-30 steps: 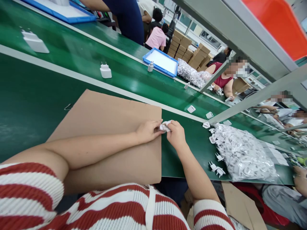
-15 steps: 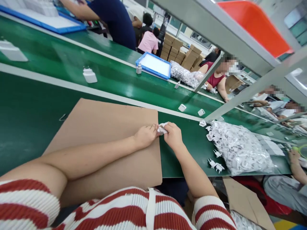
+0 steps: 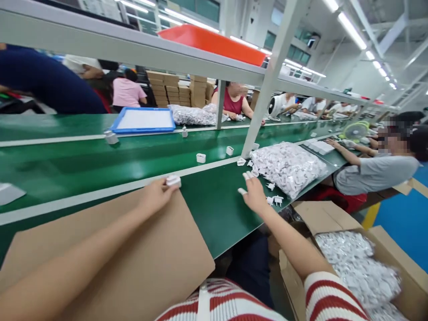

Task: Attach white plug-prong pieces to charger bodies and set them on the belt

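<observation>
Clear bag (image 3: 287, 167) at near edge of tabletop (image 3: 210, 209); left hand (image 3: 156, 195) pinching a white housing (image 3: 173, 180), right hand (image 3: 254, 195) loosely spread.

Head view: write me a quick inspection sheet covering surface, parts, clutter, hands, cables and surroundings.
Surface: green bench, partly covered by a cardboard sheet.
Parts: white housing; plastic bag full of white pieces.
Clutter: loose white plugs beside the bag.
Left hand: fingers on the housing.
Right hand: fingers spread, nothing seen in it, near the bag.
Cables: nothing seen.
Surroundings: orange-red tray on the shelf; open carton with more white pieces; co-worker in grey at right.
</observation>
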A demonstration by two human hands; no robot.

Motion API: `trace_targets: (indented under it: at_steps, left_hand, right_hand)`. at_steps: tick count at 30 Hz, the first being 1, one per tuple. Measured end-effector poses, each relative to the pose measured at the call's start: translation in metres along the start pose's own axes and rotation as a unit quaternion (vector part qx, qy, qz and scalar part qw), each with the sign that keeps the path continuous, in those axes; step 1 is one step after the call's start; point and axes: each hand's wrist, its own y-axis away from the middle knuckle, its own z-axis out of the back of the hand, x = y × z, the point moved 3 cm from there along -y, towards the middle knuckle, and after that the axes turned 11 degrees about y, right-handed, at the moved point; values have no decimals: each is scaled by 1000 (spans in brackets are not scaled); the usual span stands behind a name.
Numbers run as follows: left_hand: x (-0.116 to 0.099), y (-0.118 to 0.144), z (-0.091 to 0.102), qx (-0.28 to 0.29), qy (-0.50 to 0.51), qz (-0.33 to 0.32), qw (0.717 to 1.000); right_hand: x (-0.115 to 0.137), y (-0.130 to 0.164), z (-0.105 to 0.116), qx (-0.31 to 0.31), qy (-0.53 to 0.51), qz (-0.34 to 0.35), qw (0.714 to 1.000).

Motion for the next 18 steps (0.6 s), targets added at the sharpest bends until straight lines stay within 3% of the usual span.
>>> trace_targets:
  at_steps: [1, 4, 9, 11, 13, 16, 18]
  left_hand:
    - [8, -18, 7, -23, -28, 27, 999]
    - [35, -71, 24, -86, -77, 108, 987]
    - [75, -120, 32, -128, -49, 203, 969]
    - [81, -121, 31, -143, -44, 226, 963]
    - [79, -109, 28, -193, -42, 221, 955]
    - [58, -73, 16, -283, -29, 97, 954]
    - [40, -45, 0, -273, -24, 0, 962]
  right_hand:
    - [-27, 2, -1, 34, 70, -36, 996]
    - [-87, 2, 2, 93, 133, -68, 984]
    - [-130, -9, 14, 140, 188, -98, 967]
    - [-135, -17, 14, 146, 201, -111, 962]
    - [-137, -30, 10, 150, 206, -127, 959]
    - [-138, -54, -1, 153, 203, -153, 955]
    - [-137, -74, -12, 157, 194, -168, 954]
